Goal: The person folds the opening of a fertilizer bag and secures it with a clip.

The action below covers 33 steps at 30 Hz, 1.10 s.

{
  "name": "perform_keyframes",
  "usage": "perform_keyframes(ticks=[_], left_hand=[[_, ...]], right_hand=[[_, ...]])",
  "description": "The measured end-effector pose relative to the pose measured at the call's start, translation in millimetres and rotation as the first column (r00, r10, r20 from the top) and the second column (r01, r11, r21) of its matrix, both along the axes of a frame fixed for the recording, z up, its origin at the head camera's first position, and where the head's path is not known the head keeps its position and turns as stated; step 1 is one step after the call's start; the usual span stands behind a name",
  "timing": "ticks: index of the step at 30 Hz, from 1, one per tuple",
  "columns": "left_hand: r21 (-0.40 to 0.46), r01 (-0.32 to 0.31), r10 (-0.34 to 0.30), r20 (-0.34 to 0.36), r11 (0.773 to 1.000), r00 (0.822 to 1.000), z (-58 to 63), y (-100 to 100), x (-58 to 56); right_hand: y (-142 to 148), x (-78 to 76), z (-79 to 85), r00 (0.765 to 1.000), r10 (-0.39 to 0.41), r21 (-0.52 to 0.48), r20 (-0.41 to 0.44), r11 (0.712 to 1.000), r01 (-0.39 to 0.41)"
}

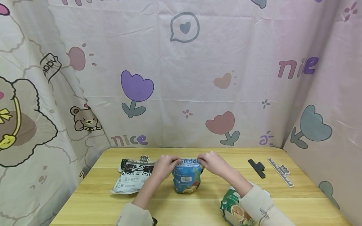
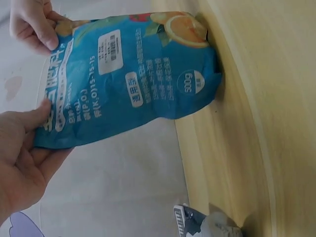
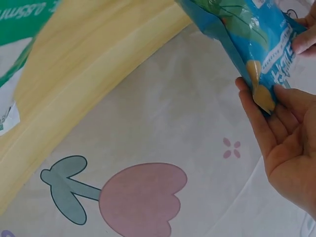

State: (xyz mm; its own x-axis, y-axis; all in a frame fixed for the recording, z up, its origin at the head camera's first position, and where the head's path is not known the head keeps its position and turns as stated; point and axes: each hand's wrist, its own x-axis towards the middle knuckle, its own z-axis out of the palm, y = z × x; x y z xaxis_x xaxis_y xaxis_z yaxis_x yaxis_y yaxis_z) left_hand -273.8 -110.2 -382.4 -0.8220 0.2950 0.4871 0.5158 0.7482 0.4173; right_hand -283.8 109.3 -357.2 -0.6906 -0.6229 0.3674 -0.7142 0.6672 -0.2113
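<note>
A blue fertilizer bag (image 1: 186,178) with printed fruit stands upright on the wooden table. My left hand (image 1: 165,166) pinches its top left corner between thumb and fingers, as the left wrist view also shows. At the top right corner my right hand (image 1: 214,162) grips the bag in the same manner; in the right wrist view its thumb lies on the front and its fingers behind. The bag's top edge is stretched between both hands. To the left lies a black and white bag (image 1: 131,180) with a keyboard-patterned clip (image 1: 141,162) along its top.
A green bag (image 1: 233,205) with orange-slice print lies at the front right, partly under the right forearm. Farther back on the right are a black clip (image 1: 257,168) and a white keyboard-patterned clip (image 1: 281,172). A printed curtain (image 1: 181,78) hangs behind the table.
</note>
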Motion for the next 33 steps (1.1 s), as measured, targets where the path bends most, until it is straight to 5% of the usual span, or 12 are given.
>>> perform_keyframes(ticks=[6,13,24,33], left_hand=[[-0.033,-0.042,0.041,-0.047,0.999,0.998,-0.5,4.3,2.6],[0.052,0.015,-0.020,0.098,0.999,0.995,-1.7,-8.6,0.5],[0.123,-0.002,-0.003,0.042,0.992,0.999,-9.3,-17.6,2.4],[0.188,0.017,-0.047,0.153,0.982,0.987,-8.4,-21.0,6.8]], right_hand=[[0.7,-0.2,0.6,1.000,0.010,0.004,-0.015,1.000,-0.010],[10.3,0.1,2.0,0.997,0.024,-0.002,0.068,1.000,-0.024],[13.4,-1.0,-1.2,0.998,0.019,-0.027,0.054,0.999,-0.017],[18.4,3.1,-0.4,0.993,0.011,-0.023,0.116,1.000,-0.009]])
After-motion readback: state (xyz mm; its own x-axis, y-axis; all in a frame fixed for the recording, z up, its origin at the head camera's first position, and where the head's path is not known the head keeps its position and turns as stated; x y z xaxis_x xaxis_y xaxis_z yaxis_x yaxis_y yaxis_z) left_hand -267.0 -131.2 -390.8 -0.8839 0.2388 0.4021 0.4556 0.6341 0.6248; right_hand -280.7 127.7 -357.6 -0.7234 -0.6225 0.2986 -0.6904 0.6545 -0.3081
